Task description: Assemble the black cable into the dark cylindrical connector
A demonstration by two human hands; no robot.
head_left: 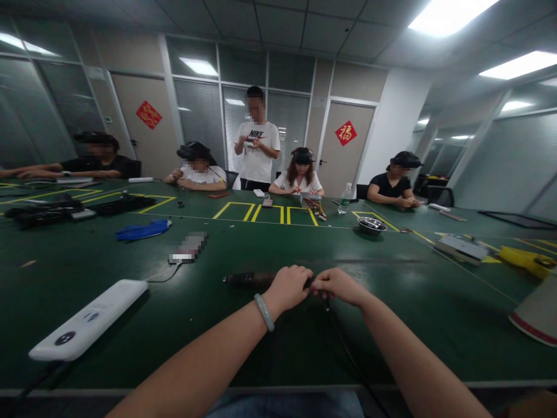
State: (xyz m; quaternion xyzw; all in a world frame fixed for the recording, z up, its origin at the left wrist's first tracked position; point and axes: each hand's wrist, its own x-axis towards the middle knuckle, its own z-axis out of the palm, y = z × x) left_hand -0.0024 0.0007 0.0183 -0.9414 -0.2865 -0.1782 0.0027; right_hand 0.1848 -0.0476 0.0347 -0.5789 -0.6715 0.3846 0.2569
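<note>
A dark, stick-shaped electric screwdriver (250, 280) lies on the green table, its narrow tip pointing left. My left hand (290, 287), with a pale bangle on the wrist, is closed over its right end. Right beside it, my right hand (337, 287) pinches a dark cable end against that same end of the screwdriver. The fingers cover the joint, so I cannot tell whether the two are connected. A black cable (348, 351) runs from below my right hand down over the table's near edge.
On the left lie a white power bank (91, 322), a phone (189, 248) wired to it and a blue glove (143, 230). A metal bowl (371, 224), a bottle (345, 199) and a box (461, 248) stand beyond my right hand. Several people are across the table.
</note>
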